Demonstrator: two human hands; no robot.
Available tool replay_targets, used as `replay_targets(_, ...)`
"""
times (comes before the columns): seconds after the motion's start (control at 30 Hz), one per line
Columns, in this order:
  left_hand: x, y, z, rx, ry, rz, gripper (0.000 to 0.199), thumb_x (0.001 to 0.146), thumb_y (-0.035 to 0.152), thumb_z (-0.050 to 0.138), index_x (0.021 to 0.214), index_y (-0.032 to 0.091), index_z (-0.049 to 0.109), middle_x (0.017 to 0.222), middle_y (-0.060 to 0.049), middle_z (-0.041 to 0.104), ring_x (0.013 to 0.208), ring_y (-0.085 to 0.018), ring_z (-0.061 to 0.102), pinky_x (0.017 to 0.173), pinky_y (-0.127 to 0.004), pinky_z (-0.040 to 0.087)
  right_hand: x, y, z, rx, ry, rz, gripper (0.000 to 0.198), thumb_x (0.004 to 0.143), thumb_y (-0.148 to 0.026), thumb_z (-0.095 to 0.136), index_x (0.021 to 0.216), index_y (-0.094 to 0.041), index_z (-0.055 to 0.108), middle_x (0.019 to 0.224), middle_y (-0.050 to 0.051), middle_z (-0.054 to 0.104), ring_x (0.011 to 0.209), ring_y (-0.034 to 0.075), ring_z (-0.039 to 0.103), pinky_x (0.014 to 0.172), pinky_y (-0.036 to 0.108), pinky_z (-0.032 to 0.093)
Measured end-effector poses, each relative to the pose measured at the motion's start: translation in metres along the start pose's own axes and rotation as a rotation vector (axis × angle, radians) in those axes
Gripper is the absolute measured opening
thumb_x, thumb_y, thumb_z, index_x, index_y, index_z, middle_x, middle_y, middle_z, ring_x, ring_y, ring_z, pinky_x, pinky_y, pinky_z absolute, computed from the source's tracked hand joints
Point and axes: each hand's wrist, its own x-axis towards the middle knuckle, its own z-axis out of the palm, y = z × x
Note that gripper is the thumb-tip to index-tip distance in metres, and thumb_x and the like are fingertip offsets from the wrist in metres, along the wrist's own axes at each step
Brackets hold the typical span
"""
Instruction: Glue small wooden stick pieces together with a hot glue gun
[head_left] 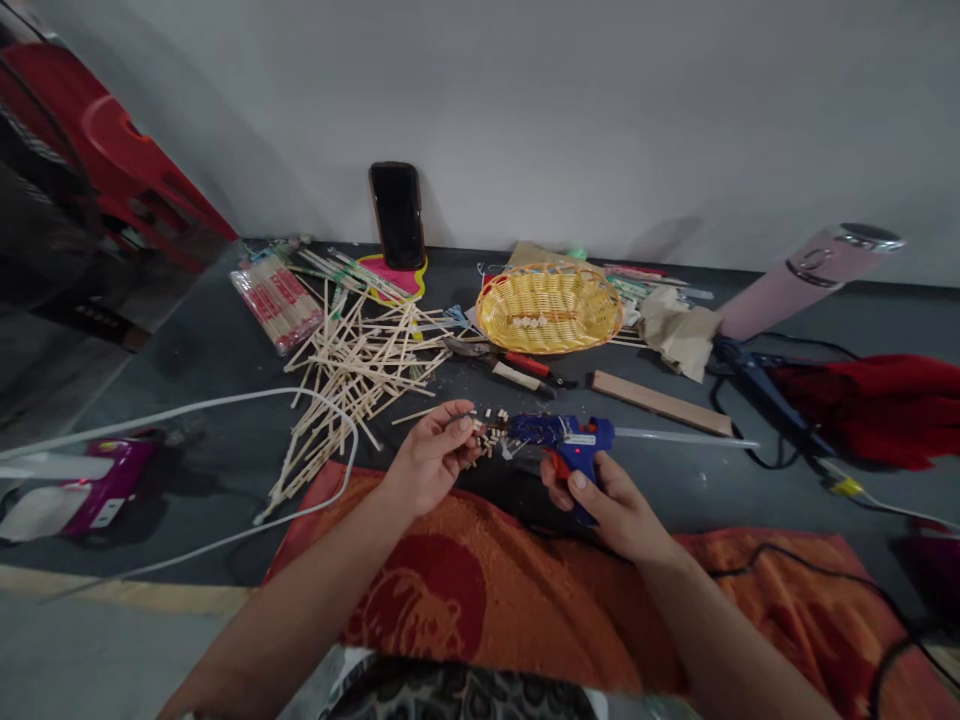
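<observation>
My right hand (611,500) grips a blue hot glue gun (574,440) by its handle, nozzle towards the left. A long glue stick (675,436) sticks out of its back end, and a small red light glows on its side. Close to the nozzle, my left hand (439,455) is closed with thumb and fingertips together on a small pale stick piece (475,423). More short cut pieces (491,437) lie on the dark table beside those fingertips. The exact shape of the held piece is partly hidden.
Loose wooden sticks (352,370) are heaped at left, near a packaged bundle (277,300). Pliers (517,365), a yellow wicker basket (550,310) and a wooden strip (660,403) lie beyond my hands. A phone (397,215), pink bottle (806,280), orange towel (540,590) and white cable (225,400) surround these.
</observation>
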Motion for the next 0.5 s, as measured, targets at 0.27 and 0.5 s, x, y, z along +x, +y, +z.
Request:
replay_targets(0.27, -0.0002, -0.0001, 0.0015, 0.015, 0.023, 0.008, 0.034, 0.069, 0.016, 0.075, 0.100, 0.017, 0.060, 0.071, 0.003, 0.063, 0.058, -0.006, 0.059, 0.062, -0.019, 0.053, 0.0004, -0.0007, 0.0015, -0.074, -0.002, -0.008, 0.031, 0.092, -0.047, 0.047, 0.095, -0.017, 0.054, 0.070, 0.001, 0.046, 0.063, 0.013, 0.040, 0.059, 0.028, 0.031)
replay_targets(0.5, -0.0007, 0.0003, 0.0024, 0.029, 0.034, 0.002, 0.036, 0.067, 0.017, 0.077, 0.099, 0.017, 0.060, 0.068, 0.004, 0.060, 0.059, -0.006, 0.058, 0.061, -0.020, 0.054, 0.0020, -0.0064, 0.0037, -0.106, -0.012, -0.010, 0.032, 0.091, -0.050, 0.047, 0.088, -0.018, 0.052, 0.068, 0.001, 0.046, 0.062, 0.014, 0.039, 0.058, 0.028, 0.031)
